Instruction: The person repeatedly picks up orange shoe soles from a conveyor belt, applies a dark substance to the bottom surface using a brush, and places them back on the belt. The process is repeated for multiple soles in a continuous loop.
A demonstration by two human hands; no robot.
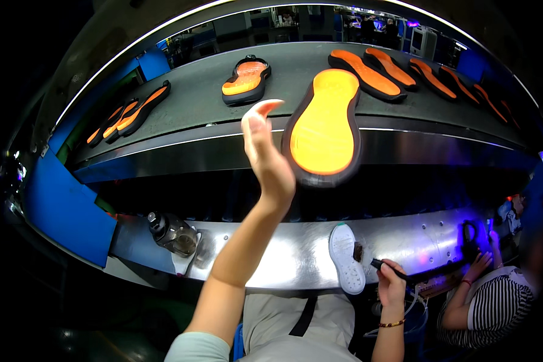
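Dark conveyor [193, 111] above metal bench [283, 259]. Orange-faced sole [323, 130] raised before conveyor edge, left hand [269, 161] at its side (clamped or not — cannot tell). Right hand [393, 283] clamped on black tool [377, 263]. Best: support sole by rim — face untouched.

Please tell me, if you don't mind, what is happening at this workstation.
The person's left hand is raised beside an orange-and-black sole; whether it grips it is unclear. The right hand holds a slim black tool near a white sole on the metal bench. More orange-and-black soles rest on the dark belt. A co-worker sits at the right.
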